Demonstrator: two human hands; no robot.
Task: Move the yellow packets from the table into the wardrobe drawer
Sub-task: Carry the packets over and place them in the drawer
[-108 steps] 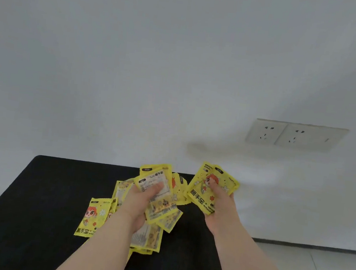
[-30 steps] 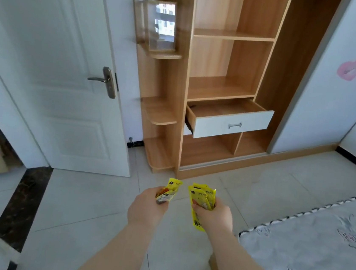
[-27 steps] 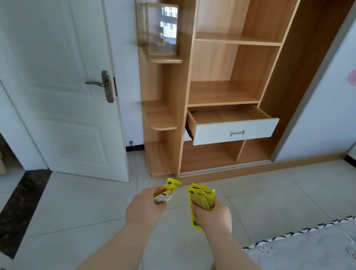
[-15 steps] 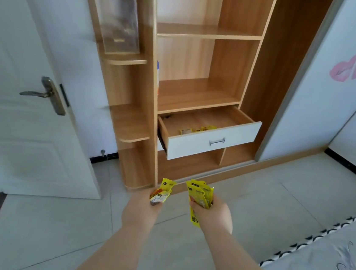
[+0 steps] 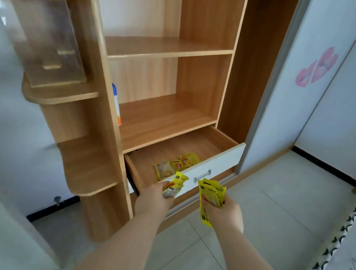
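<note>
Tiled floor (image 5: pixel 276 201) runs up to the wardrobe (image 5: pixel 197 110). Bunched yellow packets (image 5: pixel 211 194) stick up from the right hand (image 5: pixel 223 213) and the left hand (image 5: pixel 154 201), both curled tight for carrying, just short of the pulled-out drawer (image 5: pixel 220 159), where perhaps three more lie.

The drawer (image 5: pixel 225 160) stands pulled out at the foot of the wardrobe (image 5: pixel 94 81), directly below the lower shelf (image 5: pixel 163 120). Loose packets (image 5: pixel 177 164) lie inside it, against the front panel, near the middle. A bottle (image 5: pixel 116 105) stands at the left edge of the lower shelf, partly hidden behind the upright. Left of the upright, a case (image 5: pixel 39 39) sits on the top side shelf (image 5: pixel 59 97).

The left hand (image 5: pixel 154 201) holds a packet (image 5: pixel 174 184) before the drawer front. The right hand (image 5: pixel 223 213), to its right, holds a bunch (image 5: pixel 210 194) just below the handle (image 5: pixel 202 175). A sliding door (image 5: pixel 299 93) stands right of the wardrobe, and a bed (image 5: pixel 346 265) lies at far right.
</note>
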